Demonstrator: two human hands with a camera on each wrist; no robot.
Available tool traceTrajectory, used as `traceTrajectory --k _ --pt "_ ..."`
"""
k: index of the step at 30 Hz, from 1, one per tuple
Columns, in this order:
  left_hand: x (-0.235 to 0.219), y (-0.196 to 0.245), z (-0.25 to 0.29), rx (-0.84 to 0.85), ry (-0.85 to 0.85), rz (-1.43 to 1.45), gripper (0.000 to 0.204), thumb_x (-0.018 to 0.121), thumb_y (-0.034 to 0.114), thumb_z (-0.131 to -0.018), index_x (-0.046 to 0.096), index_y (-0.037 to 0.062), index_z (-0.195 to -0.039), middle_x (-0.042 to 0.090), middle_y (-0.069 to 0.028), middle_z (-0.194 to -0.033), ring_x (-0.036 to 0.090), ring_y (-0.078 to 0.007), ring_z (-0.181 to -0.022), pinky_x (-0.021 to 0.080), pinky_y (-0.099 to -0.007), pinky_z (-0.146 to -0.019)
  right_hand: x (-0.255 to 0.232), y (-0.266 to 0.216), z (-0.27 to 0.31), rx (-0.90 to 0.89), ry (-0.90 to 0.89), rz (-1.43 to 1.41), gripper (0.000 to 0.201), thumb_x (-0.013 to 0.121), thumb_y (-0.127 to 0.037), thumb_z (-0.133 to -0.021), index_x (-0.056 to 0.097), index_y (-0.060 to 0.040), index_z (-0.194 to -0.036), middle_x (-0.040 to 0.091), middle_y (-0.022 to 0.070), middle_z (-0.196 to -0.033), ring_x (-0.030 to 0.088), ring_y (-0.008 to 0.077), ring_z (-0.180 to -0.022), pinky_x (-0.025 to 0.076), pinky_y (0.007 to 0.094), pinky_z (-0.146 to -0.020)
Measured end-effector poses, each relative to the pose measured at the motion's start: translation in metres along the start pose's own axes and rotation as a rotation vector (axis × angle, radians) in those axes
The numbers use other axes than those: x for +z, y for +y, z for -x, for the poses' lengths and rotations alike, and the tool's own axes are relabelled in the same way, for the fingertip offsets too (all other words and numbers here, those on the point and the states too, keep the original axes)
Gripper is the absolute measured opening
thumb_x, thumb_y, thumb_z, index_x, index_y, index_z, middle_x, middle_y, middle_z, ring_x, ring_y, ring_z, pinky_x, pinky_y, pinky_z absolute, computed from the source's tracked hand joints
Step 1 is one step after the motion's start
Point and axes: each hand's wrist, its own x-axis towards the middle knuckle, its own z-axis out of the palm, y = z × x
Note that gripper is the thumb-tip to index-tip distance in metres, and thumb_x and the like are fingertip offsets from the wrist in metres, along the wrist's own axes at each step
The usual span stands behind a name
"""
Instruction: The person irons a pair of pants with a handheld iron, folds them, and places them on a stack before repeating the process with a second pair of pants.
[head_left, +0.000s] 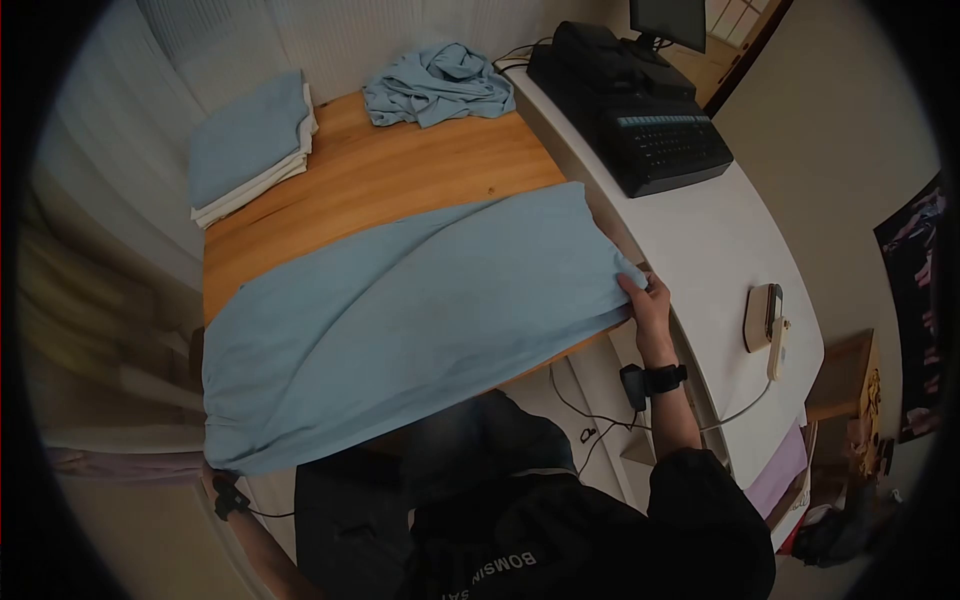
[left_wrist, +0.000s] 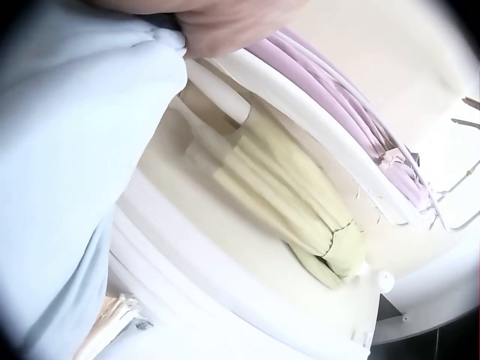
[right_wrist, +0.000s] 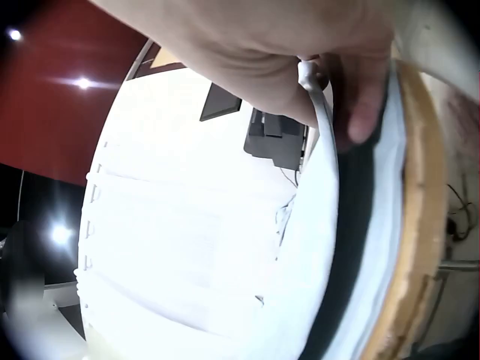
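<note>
A wide light-blue cloth (head_left: 430, 290), folded in layers with a long diagonal crease, lies across the near part of the wooden table (head_left: 400, 165). My right hand (head_left: 648, 300) pinches its right near corner, thumb on top. In the right wrist view, the right hand (right_wrist: 277, 52) holds the cloth's upper layer (right_wrist: 319, 202) raised, with a dark gap between it and the layer below. At the left near corner, my left hand is mostly hidden beneath the cloth in the head view. The left wrist view shows the left hand (left_wrist: 232, 22) gripping the bunched edge.
A folded blue-and-white stack (head_left: 250, 145) sits at the table's far left, a crumpled blue cloth (head_left: 440, 85) at the far edge. On the white counter (head_left: 690, 240) to the right are a black keyboard machine (head_left: 660, 145) and a small corded device (head_left: 765, 318). Curtains (head_left: 120, 250) hang left.
</note>
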Motion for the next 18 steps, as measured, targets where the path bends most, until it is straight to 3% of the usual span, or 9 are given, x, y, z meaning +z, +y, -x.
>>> traceTrajectory --k 2,3,4,6,7,10,12,17,18 --pt "0.000 0.001 0.001 0.012 -0.012 -0.031 0.048 0.051 0.030 -0.100 0.053 0.0083 -0.142 0.056 -0.0106 -0.144 0.054 -0.0287 -0.131 0.045 -0.0468 -0.105 -0.001 0.003 0.020 0.101 0.029 0.011 0.026 0.076 -0.021 -0.088 0.059 -0.0023 -0.096 0.059 0.0010 -0.078 0.058 0.0114 -0.070 0.049 0.0303 -0.064" --pt "-0.001 0.000 0.001 0.018 -0.019 -0.046 0.048 0.051 0.030 -0.100 0.053 0.0082 -0.142 0.056 -0.0107 -0.143 0.054 -0.0285 -0.130 0.046 -0.0464 -0.104 -0.005 0.010 0.021 0.035 0.043 0.036 0.028 0.077 -0.020 -0.086 0.059 -0.0009 -0.096 0.059 0.0014 -0.075 0.058 0.0120 -0.064 0.049 0.0328 -0.058" --pt "0.000 0.000 0.000 0.025 -0.026 -0.064 0.048 0.051 0.030 -0.100 0.053 0.0080 -0.142 0.057 -0.0108 -0.143 0.055 -0.0282 -0.130 0.047 -0.0460 -0.104 -0.011 0.021 0.017 0.041 0.049 0.034 0.028 0.077 -0.020 -0.086 0.059 -0.0009 -0.096 0.059 0.0014 -0.075 0.058 0.0120 -0.064 0.049 0.0328 -0.058" --pt "0.003 0.000 0.000 0.033 -0.039 -0.091 0.048 0.051 0.030 -0.100 0.053 0.0077 -0.142 0.057 -0.0111 -0.143 0.056 -0.0277 -0.129 0.048 -0.0452 -0.102 -0.021 0.032 0.009 -0.144 0.045 0.378 0.038 0.080 -0.027 -0.083 0.058 0.0007 -0.099 0.063 0.0072 -0.076 0.064 0.0210 -0.068 0.053 0.0402 -0.064" --pt "0.002 -0.001 0.000 0.036 -0.043 -0.103 0.048 0.051 0.030 -0.101 0.053 0.0076 -0.142 0.057 -0.0112 -0.142 0.056 -0.0275 -0.128 0.048 -0.0448 -0.102 -0.022 0.031 0.010 -0.148 0.046 0.379 0.038 0.080 -0.027 -0.083 0.058 0.0007 -0.099 0.063 0.0072 -0.076 0.064 0.0210 -0.068 0.053 0.0402 -0.064" --pt "0.000 -0.002 0.000 0.039 -0.051 -0.133 0.048 0.051 0.030 -0.101 0.053 0.0071 -0.142 0.058 -0.0117 -0.141 0.057 -0.0268 -0.127 0.050 -0.0437 -0.100 -0.021 0.030 0.018 -0.122 0.068 0.701 0.048 0.080 -0.037 -0.080 0.059 0.0017 -0.101 0.065 0.0132 -0.076 0.066 0.0325 -0.071 0.053 0.0461 -0.068" --pt "-0.001 -0.004 0.001 0.051 -0.070 -0.173 0.048 0.051 0.030 -0.101 0.053 0.0068 -0.142 0.059 -0.0119 -0.141 0.058 -0.0263 -0.126 0.051 -0.0429 -0.099 -0.021 0.036 0.024 -0.372 0.199 0.849 0.056 0.079 -0.046 -0.079 0.061 0.0020 -0.101 0.066 0.0164 -0.078 0.065 0.0411 -0.076 0.051 0.0500 -0.070" --pt "-0.014 -0.006 -0.010 0.183 -0.236 -0.449 0.047 0.051 0.030 -0.102 0.053 0.0060 -0.142 0.060 -0.0126 -0.139 0.060 -0.0252 -0.124 0.054 -0.0409 -0.095 -0.026 0.027 0.029 -0.163 0.023 0.716 0.055 0.083 -0.042 -0.076 0.063 0.0047 -0.099 0.067 0.0175 -0.078 0.067 0.0340 -0.075 0.052 0.0444 -0.068" --pt "0.012 -0.010 0.010 0.143 -0.190 -0.406 0.048 0.051 0.031 -0.102 0.052 0.0060 -0.143 0.059 -0.0126 -0.141 0.059 -0.0250 -0.126 0.053 -0.0414 -0.097 -0.026 0.025 0.028 -0.087 -0.011 0.683 0.055 0.084 -0.039 -0.076 0.063 0.0055 -0.099 0.067 0.0177 -0.079 0.067 0.0311 -0.074 0.052 0.0425 -0.067"
